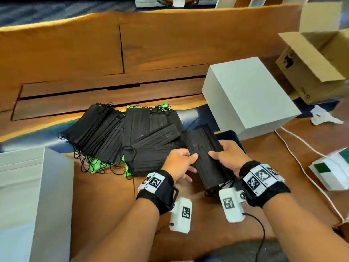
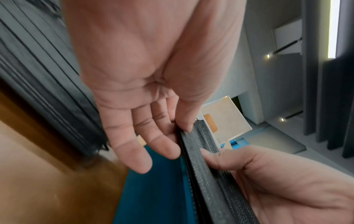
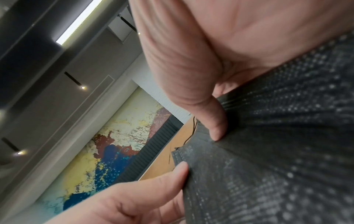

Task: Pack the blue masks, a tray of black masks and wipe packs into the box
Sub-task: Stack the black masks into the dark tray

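Two hands are closed on one small stack of black masks (image 1: 204, 157): the left hand (image 1: 179, 164) pinches its left edge between thumb and fingers, the right hand (image 1: 229, 157) grips the right edge. The stack's long axis runs away from the person, tilted slightly left. More loose black masks (image 1: 120, 135) are heaped on the table (image 1: 113, 195) just beyond the left hand, over something green. A white box (image 1: 247, 95) stands beyond the right hand, the nearer one; an open cardboard box (image 1: 315, 63) lies farther right. No blue masks can be seen.
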`<state>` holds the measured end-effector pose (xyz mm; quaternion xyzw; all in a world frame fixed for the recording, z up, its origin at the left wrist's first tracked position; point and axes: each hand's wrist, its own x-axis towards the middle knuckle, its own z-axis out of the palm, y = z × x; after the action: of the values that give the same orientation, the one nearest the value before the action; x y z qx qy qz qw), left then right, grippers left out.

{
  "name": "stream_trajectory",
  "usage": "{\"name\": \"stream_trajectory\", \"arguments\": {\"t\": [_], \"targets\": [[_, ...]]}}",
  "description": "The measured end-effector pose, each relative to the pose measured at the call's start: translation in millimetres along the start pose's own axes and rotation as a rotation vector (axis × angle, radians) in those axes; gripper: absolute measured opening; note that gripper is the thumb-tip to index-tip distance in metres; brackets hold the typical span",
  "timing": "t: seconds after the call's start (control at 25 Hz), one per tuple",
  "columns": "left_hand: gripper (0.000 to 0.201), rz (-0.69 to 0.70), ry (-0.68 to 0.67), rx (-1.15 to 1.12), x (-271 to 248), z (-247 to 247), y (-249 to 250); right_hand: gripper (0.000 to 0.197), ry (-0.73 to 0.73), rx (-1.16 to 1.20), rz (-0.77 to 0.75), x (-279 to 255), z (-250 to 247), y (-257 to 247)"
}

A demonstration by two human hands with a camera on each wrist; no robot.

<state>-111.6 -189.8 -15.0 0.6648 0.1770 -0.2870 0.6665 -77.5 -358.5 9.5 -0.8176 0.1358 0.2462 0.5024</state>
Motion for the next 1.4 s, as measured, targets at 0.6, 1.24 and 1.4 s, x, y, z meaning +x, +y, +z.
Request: {"name": "stream_trajectory", "arguments": {"t": [0.6,1.24,1.4], "targets": [[0.034,0.048,0.232,0.583,23,54,-2,0.029,-0.019,-0.286,0.207,29,-21,52],[0.014,0.087,0.234,0.503,19,40,8,0.039,-0.123,-0.841,0.076,16,-3,21],[0.029,0.070,0.225,0.509,20,39,8,0.028,-0.382,-0.713,0.244,15,0,19]]}}
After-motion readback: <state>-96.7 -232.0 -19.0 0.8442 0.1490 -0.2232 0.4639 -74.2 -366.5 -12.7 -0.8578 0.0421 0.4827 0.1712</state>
